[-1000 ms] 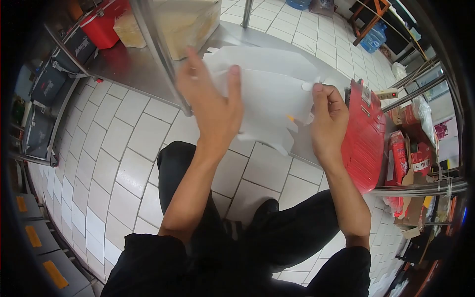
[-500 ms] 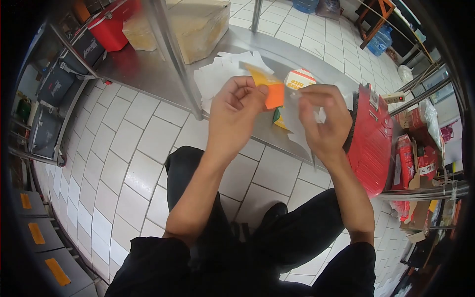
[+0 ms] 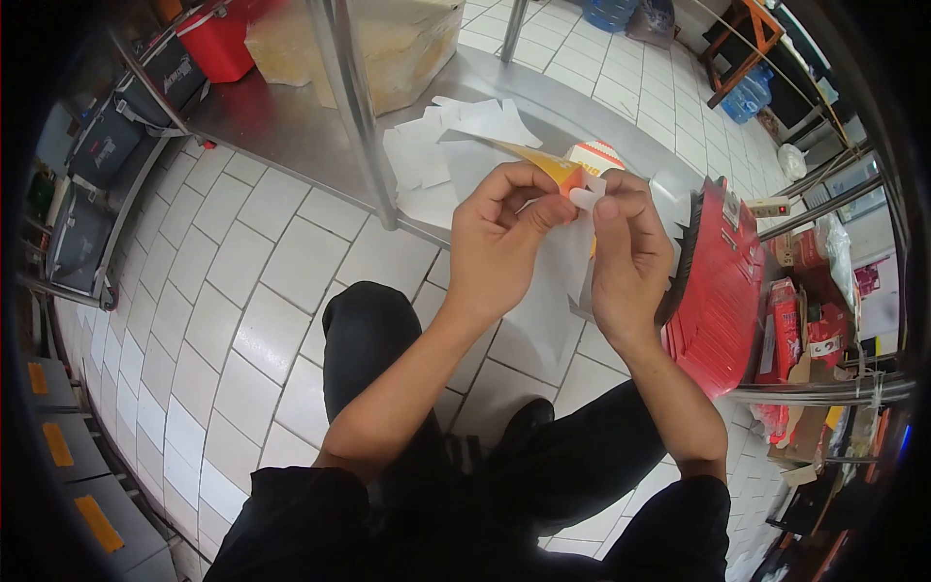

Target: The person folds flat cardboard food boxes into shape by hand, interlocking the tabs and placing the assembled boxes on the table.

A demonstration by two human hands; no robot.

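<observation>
My left hand (image 3: 502,233) is closed, pinching an orange-and-yellow piece of folded card (image 3: 560,171) between thumb and fingers. My right hand (image 3: 630,242) is closed at the card's right end, its thumb and fingertips on a small white flap (image 3: 585,198). Whether the flap is part of the card cannot be made out. Below and between the hands hangs a pale, blurred white sheet (image 3: 539,315); its upper edge is hidden. Just behind the hands stands a white printed box (image 3: 593,153) with a red striped edge, partly covered by my fingers.
White paper pieces (image 3: 417,155) lie on the metal shelf (image 3: 257,131), near an upright post (image 3: 354,107). A large wrapped block (image 3: 388,48) and a red cooler (image 3: 215,44) sit farther back. Stacked red flat pieces (image 3: 713,291) lie right.
My hands have come together, with the right hand moving left to the card. The card has turned, and my left hand has shifted right and slightly down.
</observation>
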